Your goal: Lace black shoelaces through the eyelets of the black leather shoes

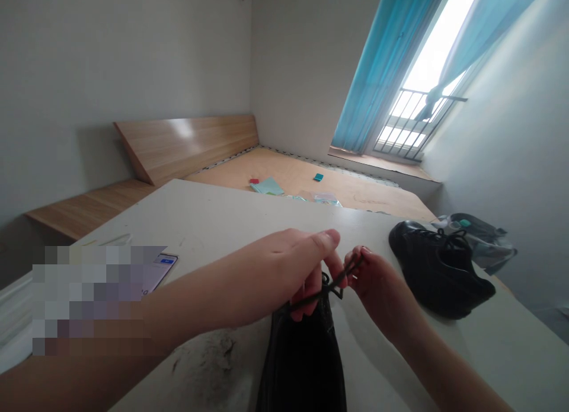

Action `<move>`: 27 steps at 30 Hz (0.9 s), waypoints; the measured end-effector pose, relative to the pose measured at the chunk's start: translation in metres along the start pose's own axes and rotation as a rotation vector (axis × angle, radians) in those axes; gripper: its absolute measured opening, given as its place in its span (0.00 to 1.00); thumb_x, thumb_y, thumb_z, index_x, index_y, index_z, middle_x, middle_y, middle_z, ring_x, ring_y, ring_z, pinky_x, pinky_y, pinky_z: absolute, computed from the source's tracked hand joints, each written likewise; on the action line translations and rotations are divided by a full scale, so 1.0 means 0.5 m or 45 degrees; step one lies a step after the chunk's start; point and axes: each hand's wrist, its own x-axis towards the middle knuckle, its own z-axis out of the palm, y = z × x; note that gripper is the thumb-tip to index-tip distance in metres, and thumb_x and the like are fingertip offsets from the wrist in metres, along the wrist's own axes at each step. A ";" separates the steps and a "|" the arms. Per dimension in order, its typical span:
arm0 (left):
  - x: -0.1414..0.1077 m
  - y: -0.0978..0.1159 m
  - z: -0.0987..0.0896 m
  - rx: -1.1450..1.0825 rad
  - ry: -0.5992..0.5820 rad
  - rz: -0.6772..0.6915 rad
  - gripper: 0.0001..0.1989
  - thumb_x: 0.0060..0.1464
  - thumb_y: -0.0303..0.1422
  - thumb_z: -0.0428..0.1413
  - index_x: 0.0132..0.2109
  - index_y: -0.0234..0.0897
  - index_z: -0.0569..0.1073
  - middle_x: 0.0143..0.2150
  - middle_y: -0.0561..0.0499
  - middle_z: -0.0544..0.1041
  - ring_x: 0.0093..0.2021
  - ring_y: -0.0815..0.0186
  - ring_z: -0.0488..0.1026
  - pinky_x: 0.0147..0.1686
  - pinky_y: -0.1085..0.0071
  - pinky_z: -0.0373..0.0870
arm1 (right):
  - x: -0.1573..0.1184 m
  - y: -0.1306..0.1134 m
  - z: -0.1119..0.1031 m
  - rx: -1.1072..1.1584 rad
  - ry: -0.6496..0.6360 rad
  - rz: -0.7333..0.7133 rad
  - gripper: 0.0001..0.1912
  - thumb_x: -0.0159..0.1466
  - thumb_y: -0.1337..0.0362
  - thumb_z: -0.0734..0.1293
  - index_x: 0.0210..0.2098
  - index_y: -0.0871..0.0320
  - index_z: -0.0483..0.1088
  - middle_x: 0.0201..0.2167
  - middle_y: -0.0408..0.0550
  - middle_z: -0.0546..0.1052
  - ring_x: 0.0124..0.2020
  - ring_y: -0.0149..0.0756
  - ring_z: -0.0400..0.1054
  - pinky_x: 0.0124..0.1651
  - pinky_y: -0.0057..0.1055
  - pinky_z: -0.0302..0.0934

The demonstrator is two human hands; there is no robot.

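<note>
Right hand (376, 275) pinching a dark shoelace (328, 289), left hand (293, 264) curled against it, firmness of grip unclear, black shoe (304, 364) below on the near white worktop (213, 222), second black shoe (431, 270) at right, smartphone (163, 272) at left.

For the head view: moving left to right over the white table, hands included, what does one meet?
Phone → left hand → right hand → black shoe at the right.
</note>
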 end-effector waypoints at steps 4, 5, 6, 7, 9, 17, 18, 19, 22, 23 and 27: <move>0.007 -0.008 0.006 0.686 0.218 0.065 0.19 0.61 0.39 0.43 0.28 0.38 0.72 0.28 0.54 0.70 0.30 0.65 0.68 0.30 0.67 0.60 | -0.011 -0.005 0.015 0.013 -0.157 0.033 0.12 0.58 0.59 0.66 0.21 0.57 0.65 0.21 0.42 0.65 0.25 0.33 0.58 0.32 0.31 0.57; 0.007 -0.010 0.008 0.870 0.226 0.078 0.17 0.60 0.37 0.45 0.27 0.38 0.71 0.29 0.53 0.70 0.32 0.64 0.67 0.31 0.67 0.60 | -0.013 -0.005 0.016 0.011 -0.207 0.044 0.12 0.59 0.60 0.65 0.21 0.56 0.65 0.21 0.42 0.65 0.25 0.33 0.58 0.32 0.31 0.57; 0.007 -0.012 0.011 1.006 0.207 0.077 0.16 0.59 0.36 0.46 0.26 0.37 0.71 0.31 0.52 0.70 0.34 0.63 0.67 0.33 0.66 0.60 | -0.016 -0.004 0.017 0.005 -0.256 0.055 0.12 0.59 0.60 0.64 0.22 0.56 0.65 0.21 0.42 0.65 0.25 0.34 0.57 0.33 0.31 0.56; 0.007 -0.014 0.014 1.095 0.179 0.068 0.16 0.59 0.36 0.46 0.26 0.37 0.72 0.32 0.50 0.70 0.36 0.62 0.67 0.34 0.65 0.61 | -0.017 -0.002 0.017 -0.001 -0.301 0.063 0.11 0.61 0.60 0.63 0.23 0.56 0.65 0.22 0.42 0.65 0.26 0.34 0.57 0.33 0.31 0.56; 0.008 -0.019 0.020 1.198 0.135 0.049 0.18 0.60 0.36 0.45 0.27 0.37 0.72 0.34 0.48 0.71 0.38 0.59 0.67 0.37 0.63 0.62 | -0.020 0.001 0.016 -0.013 -0.360 0.067 0.12 0.62 0.61 0.61 0.24 0.56 0.65 0.22 0.42 0.66 0.26 0.34 0.57 0.34 0.31 0.55; 0.009 -0.012 0.019 0.977 -0.015 -0.020 0.20 0.60 0.34 0.41 0.26 0.38 0.72 0.38 0.48 0.69 0.45 0.58 0.65 0.45 0.61 0.64 | -0.017 0.005 0.015 -0.052 -0.378 0.046 0.12 0.64 0.61 0.60 0.25 0.56 0.64 0.23 0.42 0.65 0.26 0.34 0.57 0.33 0.31 0.54; 0.008 -0.013 0.018 0.937 -0.023 -0.045 0.19 0.59 0.35 0.42 0.26 0.38 0.72 0.39 0.48 0.69 0.46 0.58 0.64 0.46 0.60 0.64 | -0.018 0.006 0.015 -0.064 -0.375 0.040 0.12 0.64 0.61 0.60 0.25 0.56 0.64 0.23 0.42 0.66 0.27 0.34 0.58 0.34 0.31 0.55; 0.007 -0.015 0.017 0.901 -0.025 -0.063 0.16 0.57 0.35 0.44 0.28 0.38 0.73 0.40 0.48 0.69 0.46 0.58 0.64 0.46 0.61 0.64 | -0.019 0.006 0.015 -0.081 -0.374 0.026 0.11 0.64 0.60 0.61 0.26 0.56 0.65 0.24 0.42 0.66 0.27 0.34 0.58 0.34 0.31 0.55; 0.006 -0.027 0.021 0.870 0.002 -0.061 0.06 0.49 0.33 0.52 0.31 0.39 0.73 0.40 0.49 0.68 0.45 0.58 0.65 0.43 0.63 0.66 | -0.025 0.006 0.013 -0.207 -0.397 -0.063 0.10 0.64 0.58 0.62 0.30 0.56 0.68 0.28 0.43 0.66 0.30 0.34 0.59 0.36 0.31 0.56; 0.007 -0.032 0.023 0.885 0.026 -0.041 0.04 0.47 0.33 0.53 0.31 0.39 0.72 0.39 0.49 0.69 0.44 0.58 0.65 0.42 0.64 0.66 | -0.029 0.006 0.013 -0.277 -0.416 -0.105 0.10 0.65 0.57 0.62 0.32 0.55 0.69 0.30 0.43 0.66 0.32 0.35 0.59 0.37 0.31 0.56; 0.012 -0.043 0.035 1.014 0.169 0.050 0.01 0.46 0.30 0.53 0.29 0.39 0.69 0.33 0.51 0.69 0.38 0.60 0.67 0.34 0.66 0.64 | -0.048 0.002 0.019 -0.674 -0.539 -0.305 0.07 0.65 0.58 0.64 0.38 0.53 0.70 0.36 0.44 0.67 0.40 0.37 0.60 0.44 0.31 0.55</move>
